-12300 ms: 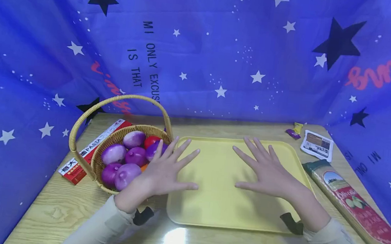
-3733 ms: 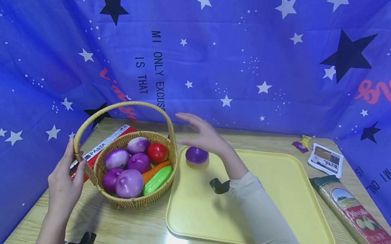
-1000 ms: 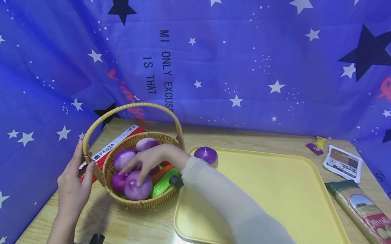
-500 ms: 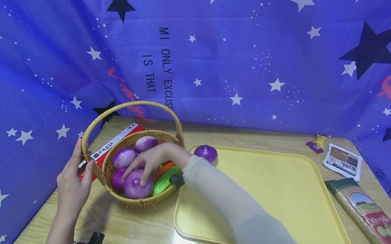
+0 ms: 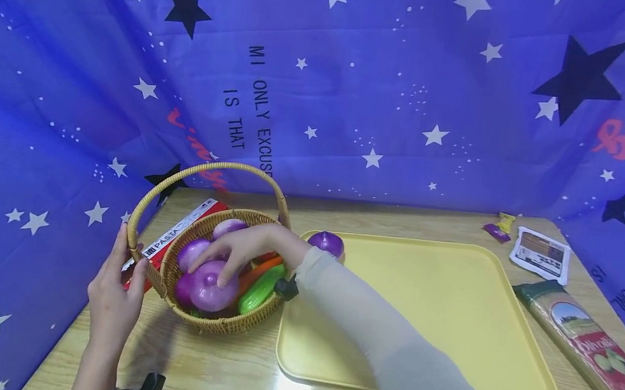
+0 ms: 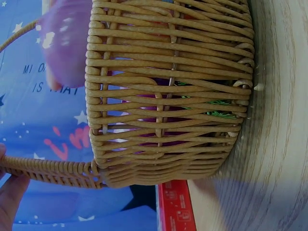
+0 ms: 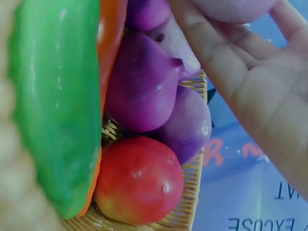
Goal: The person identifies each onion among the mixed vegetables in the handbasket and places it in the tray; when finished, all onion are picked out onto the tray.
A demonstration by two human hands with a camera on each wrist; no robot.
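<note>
The right hand has its fingers curled down over a large pale-purple plastic onion, gripping it from above; the onion sits directly under the fingertips, at the near side of the round woven wicker basket. In the right wrist view the palm faces the heap, with the onion's rounded skin just showing at the top between the fingers. Beside it in the basket lie more purple onions, a red toy tomato, and a green toy cucumber with an orange carrot along it, their long axes running toward the far right rim. The left hand pinches the base of the basket's arched handle at its left side. Just right of the basket, a dark purple onion rests in the far left corner of the flat yellow plastic tray, close behind the right forearm.
</note>
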